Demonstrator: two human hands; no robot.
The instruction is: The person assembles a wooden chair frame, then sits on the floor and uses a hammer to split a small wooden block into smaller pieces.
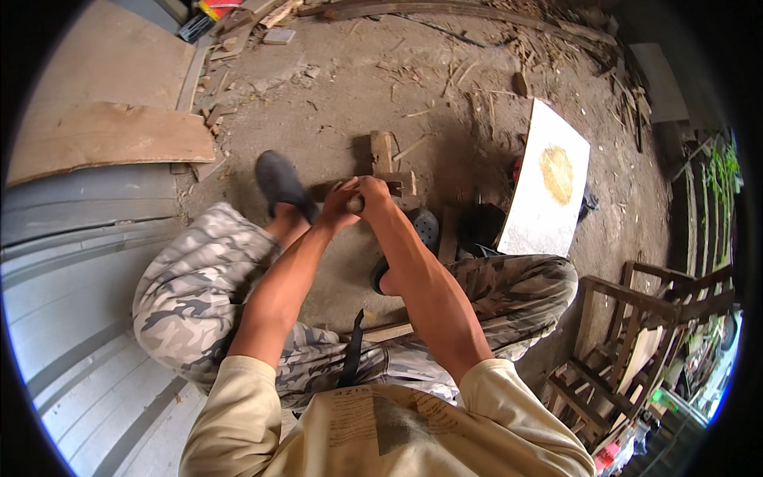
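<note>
Both my arms reach forward and meet between my feet. My left hand [341, 208] is closed round a tool handle, whose rounded, light wooden end [355, 204] shows between the hands. Against it, my right hand [373, 192] is closed on the same handle. The tool's far end is hidden by my hands, so I cannot tell its kind. Just beyond them, a short wooden block [382, 151] lies on the dirt, with a second wood piece [407, 184] crosswise at its near end. A dark strip shows left of my hands, too unclear to name.
My dark clog [280, 184] is left of the work; another grey clog [426, 229] is at right. A white board [548, 191] with a brown patch stands to the right. Wooden frames [628, 342] are at lower right, a plywood sheet [111, 143] at left. Wood scraps litter the dirt floor.
</note>
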